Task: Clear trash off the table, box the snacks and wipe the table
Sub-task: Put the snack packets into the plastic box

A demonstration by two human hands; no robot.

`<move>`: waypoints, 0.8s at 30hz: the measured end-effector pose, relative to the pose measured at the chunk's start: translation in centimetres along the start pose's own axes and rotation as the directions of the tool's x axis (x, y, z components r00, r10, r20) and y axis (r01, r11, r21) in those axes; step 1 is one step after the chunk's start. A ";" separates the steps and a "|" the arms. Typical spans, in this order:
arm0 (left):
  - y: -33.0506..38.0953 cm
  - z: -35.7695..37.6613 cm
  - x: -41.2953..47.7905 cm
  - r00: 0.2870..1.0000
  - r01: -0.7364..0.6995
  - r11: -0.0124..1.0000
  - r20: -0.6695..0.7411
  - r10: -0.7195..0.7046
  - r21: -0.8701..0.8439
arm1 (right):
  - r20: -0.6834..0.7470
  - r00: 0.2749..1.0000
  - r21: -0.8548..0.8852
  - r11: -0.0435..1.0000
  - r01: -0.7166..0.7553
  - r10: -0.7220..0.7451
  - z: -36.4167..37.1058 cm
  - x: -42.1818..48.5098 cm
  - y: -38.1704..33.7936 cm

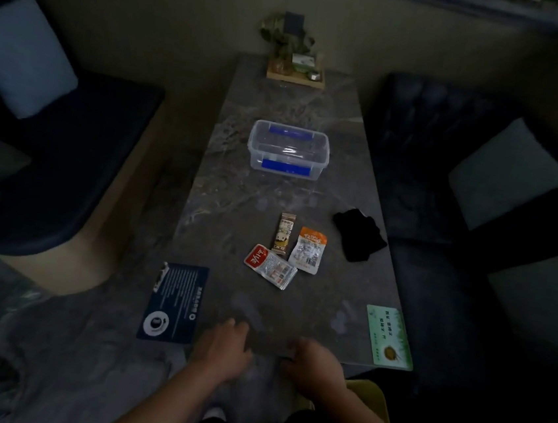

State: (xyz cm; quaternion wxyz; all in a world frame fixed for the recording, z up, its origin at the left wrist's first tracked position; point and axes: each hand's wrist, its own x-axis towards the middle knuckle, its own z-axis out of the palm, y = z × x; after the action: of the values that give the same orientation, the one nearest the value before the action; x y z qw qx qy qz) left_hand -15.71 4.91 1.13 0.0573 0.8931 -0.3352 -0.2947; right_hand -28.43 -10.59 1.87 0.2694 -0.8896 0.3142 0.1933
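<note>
Three snack packets lie together mid-table: a brown bar (282, 233), an orange-topped pouch (308, 250) and a red-topped pouch (270, 266). Farther back stands a clear plastic box (288, 149) with blue clips, its lid on. A crumpled black cloth (359, 235) lies to the right of the snacks. My left hand (221, 351) and my right hand (315, 365) hover at the near edge of the grey marble table (239, 186), fingers loosely curled, holding nothing. Both are well short of the snacks.
A dark blue card (175, 302) lies at the near left of the table, a green card (389, 336) at the near right. A wooden tray (296, 75) with a plant and small items sits at the far end. Dark sofas with pale cushions flank the table.
</note>
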 end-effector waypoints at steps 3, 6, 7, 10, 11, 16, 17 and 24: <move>-0.3 -1.0 1.0 1.000 0.003 1.000 0.002 -0.003 -0.010 | -0.012 1.000 0.012 1.000 0.011 -0.011 -0.8 1.4 -0.7; -0.2 -1.9 2.2 1.000 0.011 1.000 0.013 -0.011 -0.017 | -0.015 1.000 0.015 1.000 0.018 -0.018 -1.6 3.0 -0.7; -0.1 -2.2 2.8 1.000 0.014 1.000 0.013 -0.013 -0.009 | -0.018 1.000 0.018 1.000 0.019 -0.019 -1.9 3.7 -0.7; 0.5 -3.2 4.7 1.000 0.017 1.000 -0.010 -0.017 -0.007 | -0.034 0.999 0.035 0.999 0.015 -0.014 -2.7 5.6 0.0; 0.8 -3.6 5.4 1.000 0.016 1.000 -0.024 -0.016 -0.009 | -0.048 0.999 0.036 0.999 0.020 -0.018 -3.0 6.3 0.3; 2.8 -4.9 9.0 0.991 0.047 0.998 -0.127 -0.052 -0.044 | -0.106 0.994 0.094 0.995 0.027 -0.017 -5.4 10.1 2.5; 3.2 -5.1 9.6 0.986 0.057 0.997 -0.155 -0.066 -0.061 | -0.123 0.992 0.112 0.993 0.025 -0.011 -5.9 11.0 2.9; 3.7 -6.8 13.9 0.949 0.200 0.966 -0.213 -0.233 -0.167 | -0.222 0.972 0.236 0.971 -0.029 0.083 -9.4 16.6 3.6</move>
State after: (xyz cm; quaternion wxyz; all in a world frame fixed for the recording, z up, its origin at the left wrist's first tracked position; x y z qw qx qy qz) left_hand -5.59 -7.39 1.01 0.1270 0.9462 -0.2039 -0.2167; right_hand -17.10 -26.14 -0.56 0.3274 -0.8593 0.3886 0.0588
